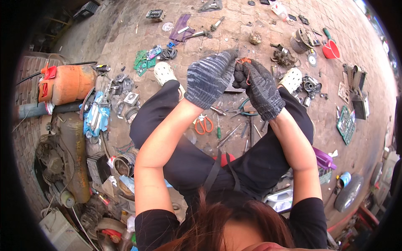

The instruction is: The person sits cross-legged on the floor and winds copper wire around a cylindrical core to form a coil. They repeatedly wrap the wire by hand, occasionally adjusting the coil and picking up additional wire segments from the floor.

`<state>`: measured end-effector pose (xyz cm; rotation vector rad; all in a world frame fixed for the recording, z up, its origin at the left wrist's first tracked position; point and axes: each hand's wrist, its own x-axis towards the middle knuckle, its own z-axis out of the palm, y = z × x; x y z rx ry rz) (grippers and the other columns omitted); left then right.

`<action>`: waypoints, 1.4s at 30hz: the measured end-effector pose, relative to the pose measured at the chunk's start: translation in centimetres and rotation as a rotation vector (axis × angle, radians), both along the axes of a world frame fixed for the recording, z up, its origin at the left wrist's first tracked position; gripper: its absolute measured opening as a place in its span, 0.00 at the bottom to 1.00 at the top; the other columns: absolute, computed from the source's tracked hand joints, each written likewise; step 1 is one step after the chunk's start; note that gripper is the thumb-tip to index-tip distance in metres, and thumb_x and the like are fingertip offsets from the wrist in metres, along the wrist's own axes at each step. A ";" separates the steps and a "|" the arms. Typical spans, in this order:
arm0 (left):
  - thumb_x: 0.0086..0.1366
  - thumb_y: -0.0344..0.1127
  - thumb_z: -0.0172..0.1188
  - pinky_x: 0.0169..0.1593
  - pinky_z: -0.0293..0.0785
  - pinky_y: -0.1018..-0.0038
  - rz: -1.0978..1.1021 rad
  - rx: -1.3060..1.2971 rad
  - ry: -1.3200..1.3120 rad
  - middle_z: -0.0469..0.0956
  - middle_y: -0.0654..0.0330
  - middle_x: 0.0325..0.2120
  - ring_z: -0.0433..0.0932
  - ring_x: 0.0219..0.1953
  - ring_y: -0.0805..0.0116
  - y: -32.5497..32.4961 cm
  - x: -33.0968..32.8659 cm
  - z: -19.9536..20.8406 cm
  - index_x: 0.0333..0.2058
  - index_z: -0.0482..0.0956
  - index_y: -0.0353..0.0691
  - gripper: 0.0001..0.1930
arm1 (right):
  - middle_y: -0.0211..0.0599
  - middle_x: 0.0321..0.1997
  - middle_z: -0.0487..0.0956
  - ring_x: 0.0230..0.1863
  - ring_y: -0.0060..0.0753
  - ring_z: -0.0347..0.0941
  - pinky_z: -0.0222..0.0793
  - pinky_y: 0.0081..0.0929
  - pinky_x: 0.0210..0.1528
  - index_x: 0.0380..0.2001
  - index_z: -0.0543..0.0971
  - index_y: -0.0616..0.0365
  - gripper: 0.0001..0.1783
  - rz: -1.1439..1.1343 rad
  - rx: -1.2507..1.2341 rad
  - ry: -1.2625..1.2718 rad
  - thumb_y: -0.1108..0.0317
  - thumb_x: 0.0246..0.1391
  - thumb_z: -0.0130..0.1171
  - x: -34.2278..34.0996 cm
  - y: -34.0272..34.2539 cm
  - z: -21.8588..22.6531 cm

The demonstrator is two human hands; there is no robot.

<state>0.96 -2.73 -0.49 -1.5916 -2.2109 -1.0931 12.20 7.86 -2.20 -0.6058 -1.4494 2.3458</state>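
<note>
Both hands wear dark grey knitted gloves and are raised close together above the ground, between my knees. My right hand (261, 85) is closed, its fingers curled around a tangle of thin orange-red wire (243, 61). A loose strand hangs across that glove. My left hand (210, 77) is pinched closed, its fingertips beside the wire; what they hold is hidden by the glove. Beneath the hands lie orange-handled scissors (203, 125), blue-handled pliers (242, 109) and a screwdriver with a green handle (218, 133). Part of a grey flat object (233, 88) shows behind the gloves.
An orange gas cylinder (70, 85) is at the left. Green circuit boards (144, 62) and metal parts (121, 85) lie past my left leg. Toward the right are a red scoop (331, 50), another circuit board (346, 124) and a purple bottle (323, 158).
</note>
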 end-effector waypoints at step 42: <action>0.57 0.31 0.55 0.37 0.70 0.76 0.084 0.258 -0.736 0.79 0.57 0.27 0.76 0.30 0.69 0.4 -3.9 -2.1 0.32 0.79 0.35 0.08 | 0.33 0.29 0.74 0.26 0.22 0.70 0.66 0.19 0.25 0.37 0.72 0.60 0.16 -0.031 0.099 0.039 0.57 0.56 0.49 0.2 0.7 3.2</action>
